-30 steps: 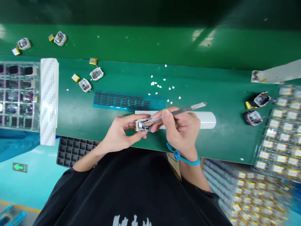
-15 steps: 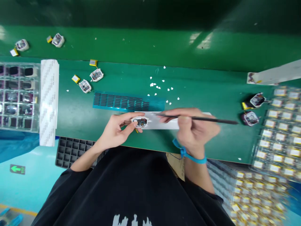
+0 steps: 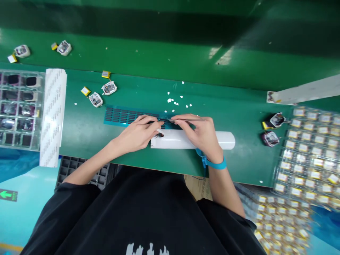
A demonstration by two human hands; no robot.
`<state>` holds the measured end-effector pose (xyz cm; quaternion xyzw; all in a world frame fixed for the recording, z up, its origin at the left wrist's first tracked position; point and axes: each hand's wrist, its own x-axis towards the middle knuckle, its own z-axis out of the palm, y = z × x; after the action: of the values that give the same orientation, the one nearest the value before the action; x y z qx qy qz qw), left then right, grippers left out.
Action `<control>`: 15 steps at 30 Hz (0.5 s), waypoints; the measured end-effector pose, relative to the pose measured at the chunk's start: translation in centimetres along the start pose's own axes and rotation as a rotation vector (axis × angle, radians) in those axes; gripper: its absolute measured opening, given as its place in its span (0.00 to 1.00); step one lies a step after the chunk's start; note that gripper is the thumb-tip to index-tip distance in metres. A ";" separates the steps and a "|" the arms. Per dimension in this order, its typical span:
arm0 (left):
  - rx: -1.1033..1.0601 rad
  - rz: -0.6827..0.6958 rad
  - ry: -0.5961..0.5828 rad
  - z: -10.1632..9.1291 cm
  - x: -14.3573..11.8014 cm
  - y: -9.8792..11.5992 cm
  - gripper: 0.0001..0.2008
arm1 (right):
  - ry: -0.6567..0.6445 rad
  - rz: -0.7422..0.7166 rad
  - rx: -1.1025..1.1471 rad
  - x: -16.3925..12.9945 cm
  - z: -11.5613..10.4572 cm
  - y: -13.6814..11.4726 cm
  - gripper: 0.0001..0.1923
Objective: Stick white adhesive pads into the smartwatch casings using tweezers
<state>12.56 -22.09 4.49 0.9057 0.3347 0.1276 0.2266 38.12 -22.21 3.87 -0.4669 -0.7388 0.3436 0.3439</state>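
My right hand [image 3: 203, 132], with a blue wrist strap [image 3: 216, 165], pinches dark tweezers [image 3: 190, 119]. Their tip points left at the blue sheet [image 3: 117, 116] of small black strips. My left hand [image 3: 139, 134] is closed around a small white watch housing [image 3: 159, 134] with its circuit board showing; the fingers cover most of it. Left thumb and forefinger meet near the tweezer tip at the sheet's right part. Whether they pinch a strip there is too small to tell. A white glossy strip board [image 3: 183, 139] lies under both hands.
Several white housings [image 3: 109, 88] with yellow batteries lie at the left. A clear tray [image 3: 41, 117] and a printed white strip [image 3: 53, 117] stand beyond them. White bits [image 3: 170, 100] are scattered ahead. Dark housings [image 3: 270, 138] and battery trays [image 3: 300, 148] are at the right.
My right hand has moved left and forward, bringing the tweezers to the blue sheet. My left hand has turned over the housing and reached forward to meet the tip. The view has shifted slightly.
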 end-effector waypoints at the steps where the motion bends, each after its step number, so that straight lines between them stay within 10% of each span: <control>1: 0.030 0.022 0.000 0.1 -0.1 0.0 0.17 | 0.013 0.013 0.013 0.0 0.0 0.1 0.10; 15: -0.080 0.003 0.042 0.7 -0.3 -0.3 0.13 | 0.048 0.035 0.047 -0.3 0.5 0.4 0.12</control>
<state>12.43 -22.26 3.74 0.8936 0.3327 0.1602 0.2553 37.96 -22.44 3.19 -0.4798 -0.7136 0.3554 0.3664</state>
